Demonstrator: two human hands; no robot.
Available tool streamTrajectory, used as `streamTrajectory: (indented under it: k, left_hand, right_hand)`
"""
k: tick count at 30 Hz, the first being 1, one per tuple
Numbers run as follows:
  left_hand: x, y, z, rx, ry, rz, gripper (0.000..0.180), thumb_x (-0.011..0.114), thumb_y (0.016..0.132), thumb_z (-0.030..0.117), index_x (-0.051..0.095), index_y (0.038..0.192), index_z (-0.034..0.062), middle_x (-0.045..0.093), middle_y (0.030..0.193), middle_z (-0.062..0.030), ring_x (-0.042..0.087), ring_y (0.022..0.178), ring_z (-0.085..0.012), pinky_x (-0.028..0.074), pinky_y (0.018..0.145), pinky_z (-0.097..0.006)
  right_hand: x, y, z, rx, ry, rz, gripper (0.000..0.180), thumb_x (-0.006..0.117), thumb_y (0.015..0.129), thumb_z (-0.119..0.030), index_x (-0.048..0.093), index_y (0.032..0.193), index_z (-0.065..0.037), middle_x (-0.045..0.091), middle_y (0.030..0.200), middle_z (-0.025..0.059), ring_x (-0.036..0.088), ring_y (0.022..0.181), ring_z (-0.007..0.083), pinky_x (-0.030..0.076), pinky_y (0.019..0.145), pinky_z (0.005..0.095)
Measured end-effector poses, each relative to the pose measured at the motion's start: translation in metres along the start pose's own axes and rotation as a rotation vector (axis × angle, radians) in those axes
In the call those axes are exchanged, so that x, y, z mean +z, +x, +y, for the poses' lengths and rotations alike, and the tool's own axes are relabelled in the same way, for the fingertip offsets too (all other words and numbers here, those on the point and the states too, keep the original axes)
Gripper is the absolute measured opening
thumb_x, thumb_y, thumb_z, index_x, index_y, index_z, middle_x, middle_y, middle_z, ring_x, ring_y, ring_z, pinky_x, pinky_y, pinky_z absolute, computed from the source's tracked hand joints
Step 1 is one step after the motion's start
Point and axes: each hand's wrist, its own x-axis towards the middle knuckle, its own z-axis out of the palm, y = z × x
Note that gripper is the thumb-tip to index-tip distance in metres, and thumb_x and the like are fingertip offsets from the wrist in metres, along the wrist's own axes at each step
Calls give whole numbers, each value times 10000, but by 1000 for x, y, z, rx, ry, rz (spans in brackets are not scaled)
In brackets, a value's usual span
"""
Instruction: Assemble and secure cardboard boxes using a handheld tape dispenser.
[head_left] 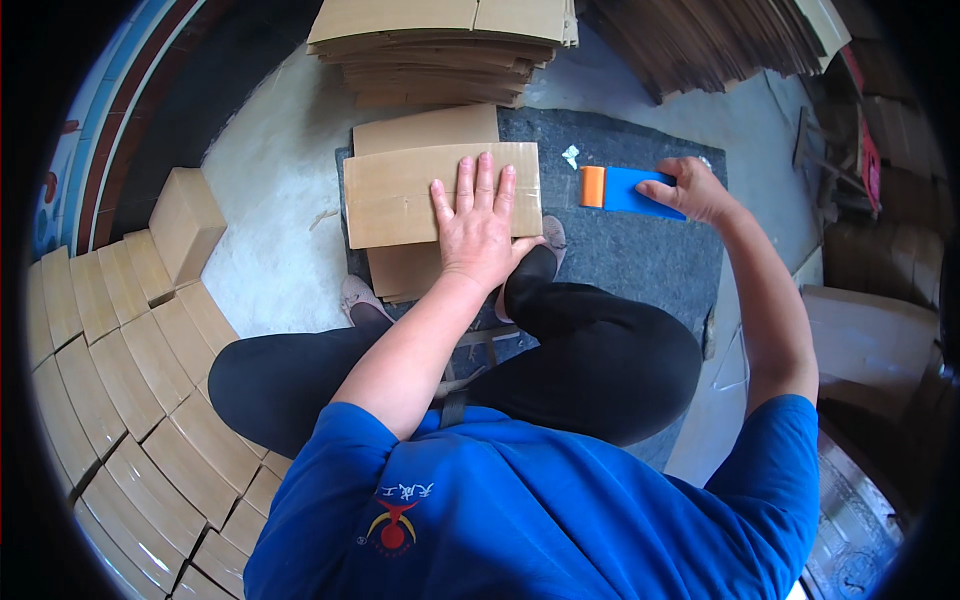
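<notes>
1. Left hand (pixel 478 222) is down flat, fingers spread wide, palm pressing the top face of a flat-sided brown cardboard box (pixel 400 195); it holds nothing, just pins the box.
2. The fingertips reach almost to the box's far edge, and the heel of the hand overhangs the near edge, right above a dark shoe (pixel 530 268).
3. Right hand (pixel 692 190) is out to the right, fingers curled around a blue tape dispenser with an orange end (pixel 618 190) (the orange end points back toward the box).
4. There's a small gap of dark grey felt mat (pixel 640 255) between the dispenser's orange end and the box's right edge; they are near, not touching.
5. More flat brown cardboard pieces (pixel 425 128) stick out from under the box beyond the left fingertips, and some show below the wrist too.
6. Farther beyond both hands lies a tall stack of folded brown cardboard sheets (pixel 440 45).
7. Left of the left hand, bare pale concrete floor (pixel 265 190) offers open room; past it, rows of closed small brown cartons (pixel 130 350) are packed edge to edge.
8. Right of the right hand, the mat's edge gives onto more floor, then piled cardboard.
</notes>
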Motion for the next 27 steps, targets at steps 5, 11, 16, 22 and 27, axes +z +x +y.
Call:
streamTrajectory:
  k: [5,11,16,22,27]
  left_hand:
    - [1,0,1,5,16,-3,1040,728,710,644,308,1530,160,182,1606,-159,91,1503,-332,22,1153,-641]
    - [1,3,4,-13,24,6,1035,763,687,599,329,1519,163,187,1602,-161,111,1496,-342,50,1143,-660]
    - [7,0,3,18,21,30,975,784,683,558,362,1504,246,199,1598,-157,131,1489,-360,72,1124,-691]
    - [-10,1,2,19,17,-73,1039,779,692,570,289,1534,209,159,1611,-149,86,1502,-335,57,1157,-640]
    - [-4,-3,-32,21,-298,106,795,652,834,533,432,1441,68,246,1573,-206,157,1487,-338,60,1196,-540]
  right_hand:
    - [48,15,-63,-90,-309,108,442,668,810,-482,695,812,-41,694,775,175,692,772,342,546,726,442]
    - [73,-7,-109,-129,-425,333,424,699,799,-337,609,1121,-75,691,691,115,693,623,279,560,582,404]
    - [170,30,-62,-361,-466,315,590,631,803,-275,476,1318,-32,688,687,88,682,568,258,522,522,419]
    - [189,55,-52,-255,-627,-34,446,564,890,-245,521,1276,-26,730,899,110,723,803,269,542,664,409]
    - [110,34,-82,50,-444,23,302,557,880,-339,721,948,-94,714,951,182,689,931,358,546,824,444]
